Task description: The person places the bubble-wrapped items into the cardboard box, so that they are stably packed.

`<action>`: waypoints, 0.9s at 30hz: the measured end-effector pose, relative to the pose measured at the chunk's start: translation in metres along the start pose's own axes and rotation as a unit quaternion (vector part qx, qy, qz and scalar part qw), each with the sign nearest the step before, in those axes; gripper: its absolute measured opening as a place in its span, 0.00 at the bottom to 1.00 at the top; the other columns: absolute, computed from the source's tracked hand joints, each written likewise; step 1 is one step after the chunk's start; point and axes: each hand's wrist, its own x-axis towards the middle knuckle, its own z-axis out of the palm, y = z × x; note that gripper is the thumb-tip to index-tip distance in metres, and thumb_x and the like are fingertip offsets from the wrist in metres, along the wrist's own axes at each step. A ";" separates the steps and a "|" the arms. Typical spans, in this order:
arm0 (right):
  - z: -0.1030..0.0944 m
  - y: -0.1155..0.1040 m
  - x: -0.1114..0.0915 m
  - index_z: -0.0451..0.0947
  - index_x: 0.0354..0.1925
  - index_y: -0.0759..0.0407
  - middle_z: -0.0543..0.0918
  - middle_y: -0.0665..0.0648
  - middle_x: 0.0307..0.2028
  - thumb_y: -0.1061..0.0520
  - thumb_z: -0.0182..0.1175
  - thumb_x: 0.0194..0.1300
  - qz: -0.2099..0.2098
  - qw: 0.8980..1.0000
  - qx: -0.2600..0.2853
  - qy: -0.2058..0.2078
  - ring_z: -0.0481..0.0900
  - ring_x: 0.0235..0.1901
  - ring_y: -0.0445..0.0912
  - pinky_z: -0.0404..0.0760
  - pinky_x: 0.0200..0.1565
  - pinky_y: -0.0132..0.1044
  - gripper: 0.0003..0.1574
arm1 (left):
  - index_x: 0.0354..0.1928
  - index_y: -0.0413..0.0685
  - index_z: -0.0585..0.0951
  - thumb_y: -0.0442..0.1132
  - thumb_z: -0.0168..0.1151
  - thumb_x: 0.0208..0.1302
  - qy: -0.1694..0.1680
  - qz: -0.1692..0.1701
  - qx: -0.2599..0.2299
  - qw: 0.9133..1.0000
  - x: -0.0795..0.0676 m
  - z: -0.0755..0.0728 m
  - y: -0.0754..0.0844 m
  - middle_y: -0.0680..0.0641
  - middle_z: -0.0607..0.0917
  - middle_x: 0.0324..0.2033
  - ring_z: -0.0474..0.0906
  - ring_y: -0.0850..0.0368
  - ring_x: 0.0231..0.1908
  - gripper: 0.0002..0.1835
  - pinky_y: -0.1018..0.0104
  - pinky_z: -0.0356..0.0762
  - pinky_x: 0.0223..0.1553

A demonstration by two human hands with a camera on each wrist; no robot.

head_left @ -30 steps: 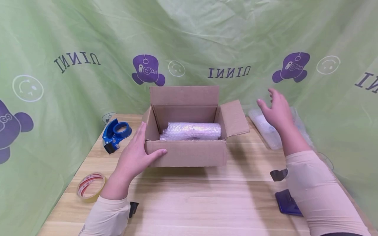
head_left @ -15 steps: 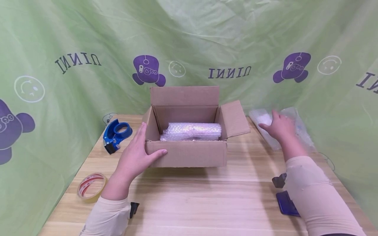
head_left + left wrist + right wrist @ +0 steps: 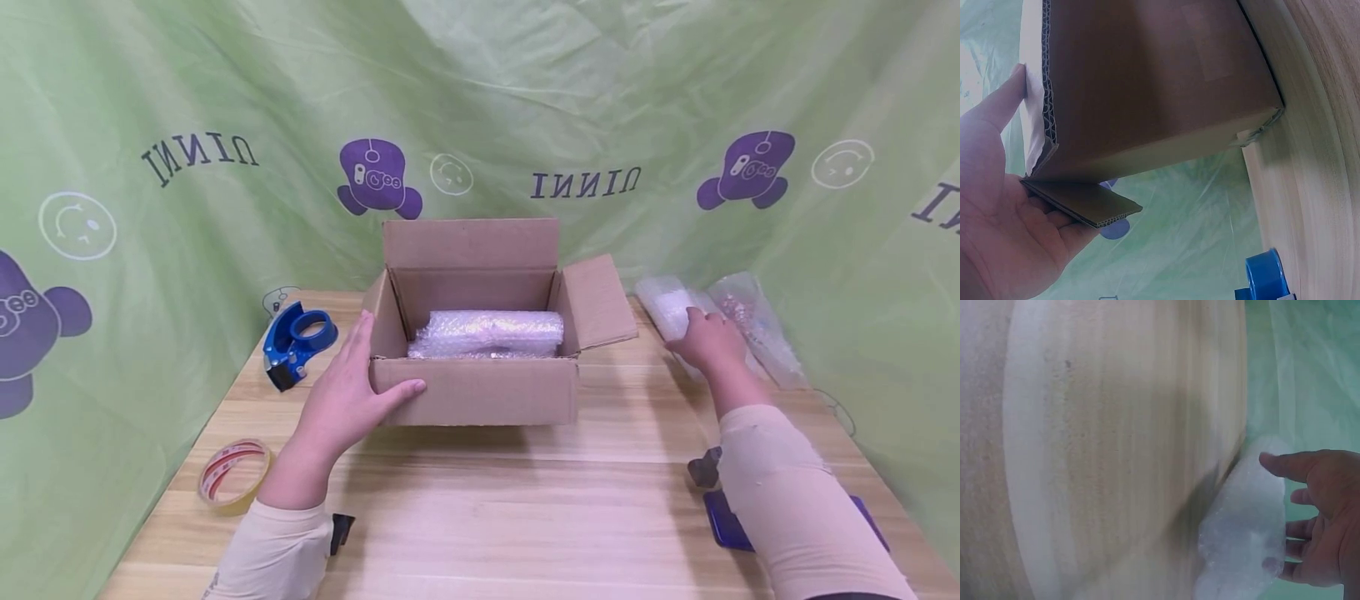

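Probably light and soft, the bubble-wrap packet [image 3: 1238, 525] lies at the far right of the table [image 3: 600, 508], likely squashy, bit slippery, possibly fragile inside; best held across its middle, gently. Right hand [image 3: 712, 343] touches it, fingers spread, not clenched. Left hand [image 3: 341, 398], fingers straight, rests against the near left corner of the stiff-looking cardboard box [image 3: 483, 393].

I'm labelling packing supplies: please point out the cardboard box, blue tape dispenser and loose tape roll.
Cardboard box [image 3: 478, 392], head view: on its front wall.
Blue tape dispenser [image 3: 281, 337], head view: on its curved frame.
Loose tape roll [image 3: 217, 472], head view: on its inner core.
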 end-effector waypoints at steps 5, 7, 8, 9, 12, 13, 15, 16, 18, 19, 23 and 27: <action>0.001 0.001 -0.002 0.52 0.70 0.75 0.55 0.88 0.62 0.49 0.63 0.61 0.005 1.000 0.011 -0.005 0.50 0.61 0.82 0.51 0.63 0.74 0.52 | 0.79 0.50 0.39 0.79 0.58 0.49 0.004 0.004 0.001 1.000 0.001 0.000 0.000 0.44 0.45 0.78 0.49 0.38 0.75 0.67 0.36 0.57 0.69; 0.001 0.002 -0.003 0.52 0.70 0.74 0.55 0.88 0.62 0.50 0.63 0.60 0.007 1.000 0.012 -0.007 0.50 0.61 0.82 0.51 0.63 0.74 0.52 | 0.79 0.50 0.39 0.79 0.58 0.49 0.004 0.004 0.001 1.000 0.001 -0.001 0.000 0.44 0.45 0.78 0.49 0.39 0.75 0.67 0.36 0.57 0.69; 0.001 0.003 -0.003 0.52 0.70 0.74 0.56 0.88 0.61 0.51 0.63 0.60 0.009 1.000 0.011 -0.007 0.51 0.61 0.82 0.52 0.62 0.74 0.51 | 0.79 0.50 0.39 0.79 0.58 0.49 0.004 0.005 0.001 1.000 0.001 -0.001 0.000 0.44 0.45 0.78 0.49 0.39 0.75 0.67 0.36 0.57 0.69; 0.001 0.003 -0.004 0.52 0.70 0.73 0.56 0.88 0.61 0.51 0.63 0.60 0.010 1.000 0.011 -0.007 0.51 0.61 0.82 0.53 0.62 0.74 0.51 | 0.79 0.49 0.39 0.79 0.58 0.49 0.003 0.005 0.001 1.000 0.001 -0.001 0.001 0.44 0.45 0.78 0.49 0.39 0.75 0.67 0.36 0.57 0.69; 0.000 0.004 -0.005 0.53 0.70 0.72 0.58 0.88 0.60 0.53 0.62 0.59 0.010 1.000 0.011 -0.003 0.53 0.60 0.82 0.56 0.60 0.75 0.49 | 0.79 0.49 0.39 0.78 0.59 0.49 0.003 0.005 0.000 1.000 0.001 -0.002 0.001 0.45 0.44 0.78 0.49 0.39 0.75 0.67 0.37 0.56 0.69; 0.000 0.005 -0.005 0.53 0.70 0.71 0.58 0.88 0.59 0.54 0.61 0.59 0.011 1.000 0.013 -0.001 0.54 0.59 0.83 0.57 0.60 0.75 0.48 | 0.79 0.49 0.39 0.78 0.59 0.49 0.003 0.005 0.000 1.000 0.001 -0.002 0.002 0.45 0.44 0.78 0.49 0.39 0.75 0.67 0.37 0.56 0.69; -0.001 0.007 -0.006 0.54 0.70 0.71 0.59 0.88 0.58 0.56 0.59 0.59 0.010 1.000 0.016 0.004 0.55 0.58 0.82 0.59 0.59 0.75 0.46 | 0.79 0.49 0.39 0.78 0.59 0.49 0.002 0.005 0.000 1.000 0.001 -0.002 0.002 0.46 0.43 0.78 0.49 0.39 0.75 0.67 0.36 0.56 0.69; -0.001 0.007 -0.005 0.55 0.69 0.71 0.60 0.88 0.58 0.57 0.58 0.59 0.009 1.000 0.016 0.007 0.56 0.58 0.82 0.59 0.58 0.75 0.44 | 0.79 0.49 0.39 0.79 0.58 0.49 0.001 0.004 0.000 1.000 0.001 -0.002 0.002 0.46 0.44 0.78 0.49 0.39 0.75 0.67 0.36 0.56 0.69; -0.002 0.009 -0.004 0.57 0.69 0.70 0.61 0.87 0.57 0.59 0.56 0.59 0.009 1.000 0.020 0.008 0.58 0.57 0.81 0.61 0.57 0.75 0.41 | 0.79 0.49 0.39 0.79 0.58 0.49 0.001 0.004 0.000 1.000 0.001 -0.002 0.002 0.45 0.44 0.78 0.49 0.39 0.75 0.67 0.36 0.56 0.69; -0.003 0.009 -0.004 0.58 0.68 0.70 0.62 0.87 0.57 0.60 0.55 0.59 0.009 1.000 0.021 0.007 0.59 0.56 0.81 0.61 0.57 0.74 0.40 | 0.79 0.49 0.39 0.79 0.58 0.49 0.000 0.004 0.000 1.000 0.001 -0.002 0.002 0.45 0.44 0.78 0.49 0.38 0.75 0.67 0.36 0.56 0.69; -0.008 0.009 -0.003 0.62 0.65 0.72 0.68 0.83 0.56 0.62 0.52 0.60 0.009 0.999 0.040 0.001 0.65 0.54 0.79 0.67 0.54 0.72 0.35 | 0.79 0.50 0.39 0.79 0.58 0.49 0.000 0.002 -0.001 1.000 0.000 -0.001 0.001 0.45 0.44 0.78 0.49 0.38 0.75 0.67 0.36 0.57 0.69; -0.014 0.009 -0.004 0.64 0.62 0.72 0.70 0.82 0.55 0.62 0.53 0.60 0.008 0.998 0.059 0.004 0.66 0.53 0.78 0.69 0.52 0.70 0.32 | 0.79 0.50 0.39 0.79 0.58 0.49 -0.001 0.000 0.000 1.000 0.000 -0.001 0.001 0.46 0.44 0.78 0.49 0.38 0.75 0.67 0.36 0.57 0.69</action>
